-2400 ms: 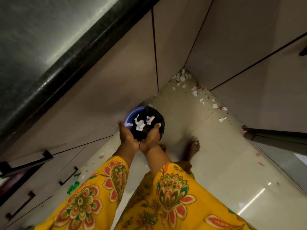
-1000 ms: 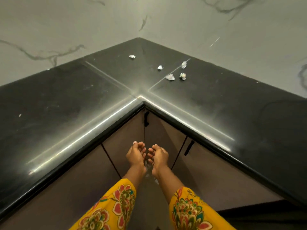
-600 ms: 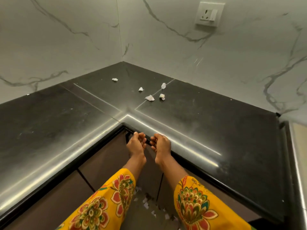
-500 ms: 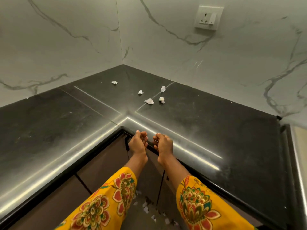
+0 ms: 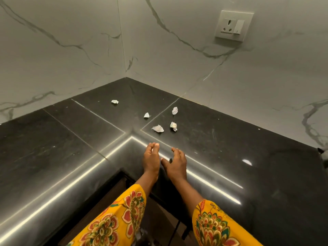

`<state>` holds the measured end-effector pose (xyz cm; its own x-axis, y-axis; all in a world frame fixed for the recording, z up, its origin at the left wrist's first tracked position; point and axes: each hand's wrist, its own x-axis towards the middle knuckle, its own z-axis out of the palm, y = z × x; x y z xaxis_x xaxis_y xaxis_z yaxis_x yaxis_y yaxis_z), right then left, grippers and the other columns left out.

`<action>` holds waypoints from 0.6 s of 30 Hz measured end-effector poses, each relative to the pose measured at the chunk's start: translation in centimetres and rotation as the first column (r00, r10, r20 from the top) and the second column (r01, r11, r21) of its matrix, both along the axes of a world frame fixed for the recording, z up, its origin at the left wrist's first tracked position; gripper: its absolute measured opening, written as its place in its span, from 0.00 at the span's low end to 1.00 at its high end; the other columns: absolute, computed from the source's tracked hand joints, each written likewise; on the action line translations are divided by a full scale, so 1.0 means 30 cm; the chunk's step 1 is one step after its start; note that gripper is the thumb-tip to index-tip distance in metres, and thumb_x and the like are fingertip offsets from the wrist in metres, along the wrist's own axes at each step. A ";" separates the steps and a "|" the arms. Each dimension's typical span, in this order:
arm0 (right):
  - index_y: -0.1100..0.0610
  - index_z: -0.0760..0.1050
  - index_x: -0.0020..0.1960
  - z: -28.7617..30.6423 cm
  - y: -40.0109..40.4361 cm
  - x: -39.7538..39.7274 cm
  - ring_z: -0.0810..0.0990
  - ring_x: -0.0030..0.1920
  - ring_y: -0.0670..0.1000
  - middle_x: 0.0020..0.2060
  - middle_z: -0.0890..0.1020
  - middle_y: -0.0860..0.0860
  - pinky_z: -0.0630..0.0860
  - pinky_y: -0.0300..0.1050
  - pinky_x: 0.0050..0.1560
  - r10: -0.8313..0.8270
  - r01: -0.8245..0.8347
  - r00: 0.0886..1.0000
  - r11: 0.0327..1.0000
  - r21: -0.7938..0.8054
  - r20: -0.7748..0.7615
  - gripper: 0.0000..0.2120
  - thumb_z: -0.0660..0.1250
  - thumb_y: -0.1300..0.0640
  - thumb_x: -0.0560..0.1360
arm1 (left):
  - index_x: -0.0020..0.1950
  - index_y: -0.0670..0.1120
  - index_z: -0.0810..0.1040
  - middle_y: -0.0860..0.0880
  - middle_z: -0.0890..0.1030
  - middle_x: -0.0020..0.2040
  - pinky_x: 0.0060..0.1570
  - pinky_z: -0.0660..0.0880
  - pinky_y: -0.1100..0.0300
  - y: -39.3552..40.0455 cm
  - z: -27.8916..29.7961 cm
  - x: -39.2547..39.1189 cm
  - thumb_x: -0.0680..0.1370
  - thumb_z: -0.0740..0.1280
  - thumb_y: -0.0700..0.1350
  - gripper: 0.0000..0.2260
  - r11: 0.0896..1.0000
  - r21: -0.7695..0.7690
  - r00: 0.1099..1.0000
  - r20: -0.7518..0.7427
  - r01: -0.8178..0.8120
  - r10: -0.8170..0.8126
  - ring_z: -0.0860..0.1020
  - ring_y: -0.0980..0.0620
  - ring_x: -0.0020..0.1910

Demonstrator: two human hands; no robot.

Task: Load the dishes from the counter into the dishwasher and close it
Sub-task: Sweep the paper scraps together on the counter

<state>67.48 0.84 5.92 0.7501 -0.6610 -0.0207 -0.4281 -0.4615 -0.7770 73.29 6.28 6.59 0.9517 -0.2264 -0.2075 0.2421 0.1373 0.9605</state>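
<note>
Both hands, L (image 5: pixel 151 159) & R (image 5: pixel 176 163), empty, fingers relaxed, over counter (image 5: pixel 230 157) nr paper scraps (image 5: pixel 157 128).

Five paper scraps (image 5: pixel 157 128) lay on the desk (image 5: pixel 53 148) near its inner corner; both hands (image 5: pixel 151 159) sat before them; socket (image 5: pixel 234 25) on the right wall.

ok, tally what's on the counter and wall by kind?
Paper scraps: 5
Hands over the counter: 2, left hand, right hand
Wall sockets: 1
Total: 8
</note>
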 end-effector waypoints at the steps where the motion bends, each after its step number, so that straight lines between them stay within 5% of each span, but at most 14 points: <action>1: 0.58 0.61 0.73 0.000 -0.022 0.044 0.58 0.73 0.54 0.73 0.61 0.56 0.57 0.44 0.71 0.005 -0.006 1.000 1.000 -0.013 -0.024 0.31 0.67 0.53 0.74 | 0.63 0.41 0.74 0.43 0.74 0.66 0.68 0.66 0.54 -0.020 -0.007 0.053 0.80 0.61 0.43 0.12 0.999 0.037 1.000 0.019 0.018 -0.018 0.70 0.47 0.67; 7: 0.56 0.50 0.77 -0.007 -0.129 0.291 0.48 0.76 0.56 0.76 0.50 0.57 0.48 0.50 0.75 -0.010 -0.005 0.994 0.991 -0.135 -0.112 0.39 0.66 0.45 0.74 | 0.71 0.43 0.68 0.46 0.68 0.72 0.72 0.61 0.49 -0.112 -0.031 0.320 0.80 0.61 0.45 0.19 0.975 0.200 0.988 0.102 0.097 -0.119 0.66 0.50 0.71; 11: 0.51 0.44 0.77 -0.009 -0.188 0.431 0.41 0.76 0.60 0.76 0.43 0.56 0.42 0.54 0.74 -0.023 -0.017 0.981 0.979 -0.203 -0.193 0.41 0.64 0.40 0.74 | 0.72 0.43 0.66 0.48 0.67 0.73 0.72 0.61 0.55 -0.177 -0.016 0.455 0.80 0.61 0.44 0.20 0.965 0.228 0.978 0.130 0.130 -0.162 0.66 0.52 0.71; 14: 0.48 0.41 0.77 -0.006 -0.229 0.522 0.38 0.75 0.64 0.75 0.37 0.57 0.42 0.57 0.74 -0.029 -0.043 0.962 0.965 -0.257 -0.270 0.41 0.63 0.41 0.75 | 0.73 0.44 0.65 0.47 0.57 0.77 0.70 0.55 0.61 -0.229 -0.009 0.545 0.81 0.61 0.46 0.21 0.921 0.366 0.956 0.196 0.135 -0.219 0.57 0.51 0.75; 18: 0.47 0.36 0.76 -0.027 -0.285 0.630 0.35 0.74 0.66 0.74 0.34 0.59 0.41 0.59 0.73 -0.064 -0.037 0.947 0.951 -0.306 -0.313 0.41 0.61 0.42 0.76 | 0.76 0.48 0.58 0.43 0.46 0.78 0.74 0.46 0.49 -0.289 0.009 0.655 0.81 0.59 0.52 0.25 0.796 0.594 0.957 0.151 0.113 -0.249 0.44 0.43 0.76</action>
<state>86.38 -7.72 5.09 0.7286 -0.6830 -0.0514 -0.6353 -0.6460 -0.4232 92.95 -2.39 6.87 0.9405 -0.3025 -0.1549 -0.0103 -0.4808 0.8768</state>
